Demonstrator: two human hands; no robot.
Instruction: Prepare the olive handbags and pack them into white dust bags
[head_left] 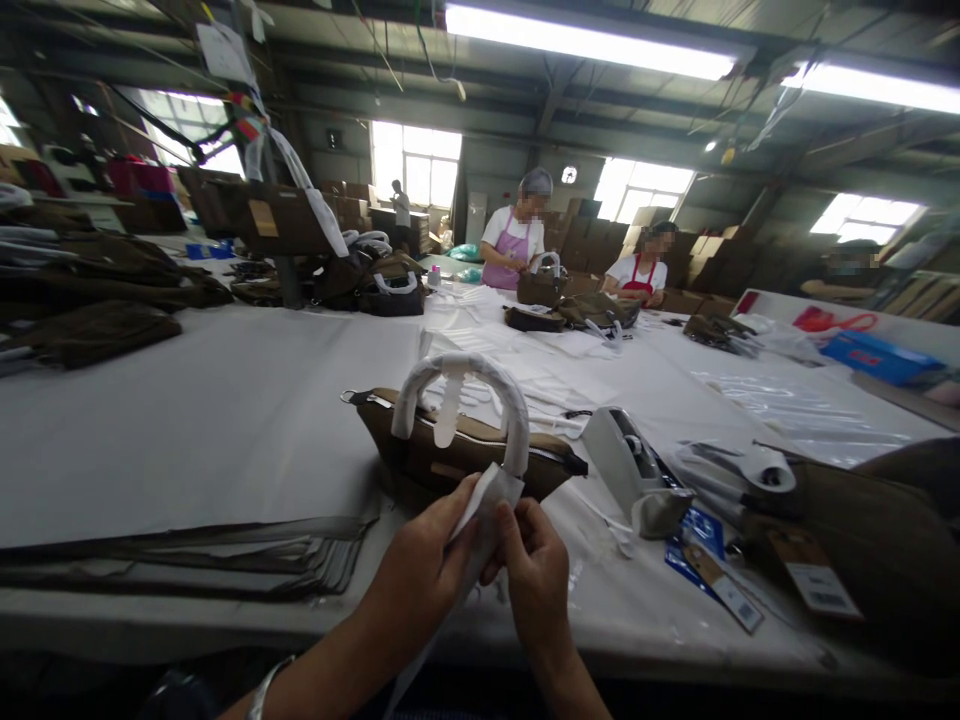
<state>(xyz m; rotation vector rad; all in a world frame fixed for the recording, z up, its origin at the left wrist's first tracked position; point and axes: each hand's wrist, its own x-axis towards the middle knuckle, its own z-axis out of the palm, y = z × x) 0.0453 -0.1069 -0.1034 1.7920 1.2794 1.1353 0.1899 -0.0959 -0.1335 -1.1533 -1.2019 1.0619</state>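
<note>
A brown handbag (420, 465) with a zipped top stands on the white table in front of me. Its arched handle (469, 362) is wrapped in white material, and a pale strip (448, 405) hangs from the top of the arch. At the handle's right foot, a white wrapping strip (491, 500) runs down between my hands. My left hand (431, 545) grips the strip from the left, fingers closed round it. On the other side my right hand (536, 560) pinches the same strip between thumb and fingers.
Right of the bag sits a grey tape dispenser (634, 465). Hang tags (724, 585) and another brown bag (862, 520) lie farther right. A stack of dark sheets (225, 555) is at the left front. Two co-workers (514, 240) stand across the table among more bags.
</note>
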